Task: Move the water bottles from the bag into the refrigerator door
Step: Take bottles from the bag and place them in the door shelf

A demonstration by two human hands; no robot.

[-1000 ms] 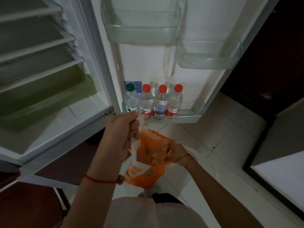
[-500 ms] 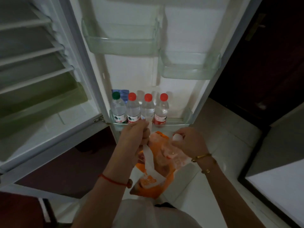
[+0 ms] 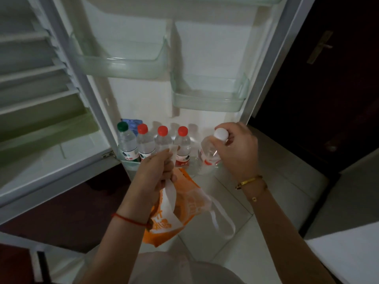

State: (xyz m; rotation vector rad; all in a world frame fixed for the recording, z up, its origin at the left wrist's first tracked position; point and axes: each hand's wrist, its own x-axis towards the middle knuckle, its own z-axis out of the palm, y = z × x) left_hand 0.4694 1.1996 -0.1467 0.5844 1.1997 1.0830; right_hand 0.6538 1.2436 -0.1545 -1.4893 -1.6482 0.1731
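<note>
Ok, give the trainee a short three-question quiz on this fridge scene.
1. True or false: the right hand holds a white-capped bottle.
2. How many red-capped bottles stand in the bottom door shelf?
3. What does the left hand grip: A) a shelf, B) the orange bag by its handle, C) the green-capped bottle?

Key: 1 true; 2 three; 3 B.

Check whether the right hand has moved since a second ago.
Yes. The right hand has come up out of the orange bag and now holds a white-capped bottle beside the red-capped bottles on the bottom door shelf.
</note>
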